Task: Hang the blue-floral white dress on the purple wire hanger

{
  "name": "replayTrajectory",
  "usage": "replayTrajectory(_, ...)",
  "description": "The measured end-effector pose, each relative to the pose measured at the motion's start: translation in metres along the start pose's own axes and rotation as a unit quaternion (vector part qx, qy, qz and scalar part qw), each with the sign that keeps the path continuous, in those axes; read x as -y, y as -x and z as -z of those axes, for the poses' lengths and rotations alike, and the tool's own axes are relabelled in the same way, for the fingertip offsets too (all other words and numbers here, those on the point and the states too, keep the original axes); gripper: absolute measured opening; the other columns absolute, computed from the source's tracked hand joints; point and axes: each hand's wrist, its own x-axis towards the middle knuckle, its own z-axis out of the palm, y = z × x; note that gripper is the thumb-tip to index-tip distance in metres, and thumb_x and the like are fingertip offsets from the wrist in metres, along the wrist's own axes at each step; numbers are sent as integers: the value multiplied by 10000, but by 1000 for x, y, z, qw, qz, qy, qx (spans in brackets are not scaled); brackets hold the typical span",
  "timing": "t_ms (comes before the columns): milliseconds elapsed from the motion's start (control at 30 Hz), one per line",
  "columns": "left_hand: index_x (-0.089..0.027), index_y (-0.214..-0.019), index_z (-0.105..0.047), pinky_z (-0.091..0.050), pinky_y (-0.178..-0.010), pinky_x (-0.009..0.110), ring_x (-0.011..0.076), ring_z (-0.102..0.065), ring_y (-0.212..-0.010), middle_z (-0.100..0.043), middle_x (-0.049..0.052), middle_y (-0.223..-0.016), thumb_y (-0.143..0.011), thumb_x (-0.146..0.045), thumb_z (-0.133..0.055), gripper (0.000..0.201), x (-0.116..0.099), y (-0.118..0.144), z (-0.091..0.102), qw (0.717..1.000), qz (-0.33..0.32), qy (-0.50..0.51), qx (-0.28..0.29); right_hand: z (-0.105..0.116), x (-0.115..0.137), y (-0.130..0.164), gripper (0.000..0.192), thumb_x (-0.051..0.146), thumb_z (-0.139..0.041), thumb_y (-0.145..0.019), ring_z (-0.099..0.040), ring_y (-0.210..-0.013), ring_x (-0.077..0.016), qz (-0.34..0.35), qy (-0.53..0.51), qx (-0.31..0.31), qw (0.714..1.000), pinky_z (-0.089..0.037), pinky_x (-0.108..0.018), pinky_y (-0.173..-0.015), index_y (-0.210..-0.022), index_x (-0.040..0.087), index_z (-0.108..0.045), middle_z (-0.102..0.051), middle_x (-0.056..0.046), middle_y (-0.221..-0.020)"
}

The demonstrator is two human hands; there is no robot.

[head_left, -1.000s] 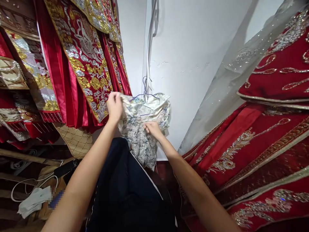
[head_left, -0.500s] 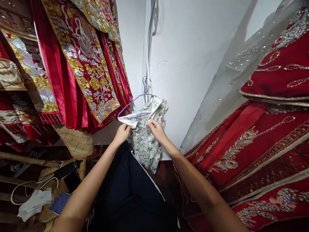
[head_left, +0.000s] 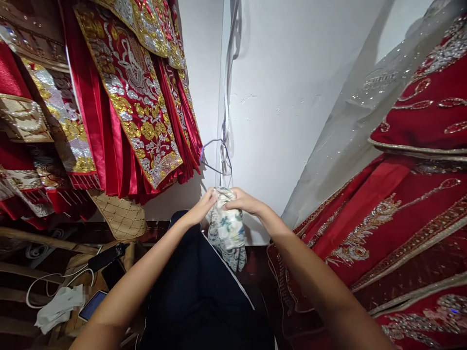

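Note:
Between my two hands hangs a pale garment with a blue-green leaf print (head_left: 230, 228), bunched at its top and loose below. My left hand (head_left: 205, 205) is closed on its upper left edge. On the upper right side, my right hand (head_left: 245, 201) grips the same cloth, thumb across the front. Just above, a purple hanger (head_left: 215, 170) dangles bare from a white strap (head_left: 226, 97) by the wall, apart from the garment. My dark trousers (head_left: 197, 282) show below the cloth.
Red embroidered garments with gold and silver work (head_left: 142, 112) hang at left. More beaded red garments (head_left: 365, 238) and a sheer veil (head_left: 339, 131) are at right. A wooden stool (head_left: 78, 277) at lower left bears a phone (head_left: 93, 304), a cable and white cloth (head_left: 60, 306).
The garment has come off the purple hanger and is now bunched lower between my hands. My hands have moved closer together. The hanger now hangs bare and turned.

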Motion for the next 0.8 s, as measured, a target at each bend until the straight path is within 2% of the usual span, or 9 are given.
replayTrajectory(100, -181, -1026, -654, -507, -845, 352, 248, -630, -962, -685, 72, -932, -934, -580, -450, 457, 9, 19, -3, 987, 70, -31, 144, 30, 23, -3, 76, 169, -697, -610, -592, -641, -143, 101, 65, -119, 986, -456, -241, -593, -682, 144, -686, -663, 1, -676)
replayTrajectory(167, -179, -887, -654, -493, -731, 323, 230, -611, -810, -645, 41, -789, -881, -599, -531, 437, 11, 28, 0, 975, 90, -95, 178, 47, 29, -13, 236, 147, -668, -618, -628, -752, -161, 191, 74, -251, 946, -491, -251, -667, -846, 167, -725, -714, -18, -843)
replayTrajectory(233, -181, -759, -604, -438, -629, 287, 193, -551, -683, -576, 14, -690, -858, -599, -558, 433, 7, 33, 9, 967, 95, -165, 172, 57, 24, -28, 439, 168, -650, -651, -641, -904, -180, 227, 62, -320, 918, -515, -278, -781, -1085, 209, -699, -709, -41, -1095)
replayTrajectory(333, -187, -708, -538, -370, -574, 260, 156, -475, -591, -496, -13, -612, -900, -576, -493, 436, -10, 35, 21, 959, 82, -221, 155, 57, 2, -55, 450, 271, -578, -764, -616, -1058, -199, 159, 71, -297, 939, -491, -324, -933, -1204, 217, -651, -669, -70, -1234)
replayTrajectory(433, -200, -832, -572, -376, -599, 255, 152, -478, -585, -520, -24, -633, -943, -533, -435, 377, -34, 39, 28, 961, 57, -220, 158, 54, -26, -68, 372, 310, -510, -813, -622, -1041, -217, 89, 102, -287, 948, -470, -357, -969, -1121, 190, -680, -712, -89, -1101)
replayTrajectory(533, -200, -858, -582, -389, -620, 253, 158, -506, -632, -569, -13, -710, -943, -497, -442, 340, -48, 44, 34, 965, 45, -221, 135, 60, -44, -61, 327, 296, -504, -786, -638, -964, -226, 69, 121, -294, 946, -473, -367, -937, -1022, 182, -700, -725, -84, -976)
replayTrajectory(667, -201, -836, -623, -419, -664, 262, 188, -574, -722, -653, 17, -807, -878, -312, -497, 174, -38, 42, 52, 958, 56, -248, 135, 77, -48, -42, 266, 249, -518, -725, -629, -902, -213, 72, 166, -291, 940, -467, -330, -874, -912, 199, -702, -718, -51, -903)
replayTrajectory(733, -216, -827, -656, -430, -689, 275, 201, -603, -728, -685, 27, -809, -805, -197, -508, 150, -25, 37, 64, 937, 76, -307, 150, 83, -43, -35, 237, 220, -536, -674, -619, -818, -204, 80, 191, -289, 935, -465, -303, -781, -851, 191, -691, -708, -36, -850)
replayTrajectory(800, -229, -776, -673, -443, -739, 306, 232, -630, -769, -705, 45, -796, -735, -134, -523, 182, -12, 30, 77, 909, 98, -386, 123, 88, -35, -29, 205, 198, -559, -623, -595, -742, -194, 88, 216, -298, 926, -436, -280, -692, -792, 183, -674, -689, -21, -779)
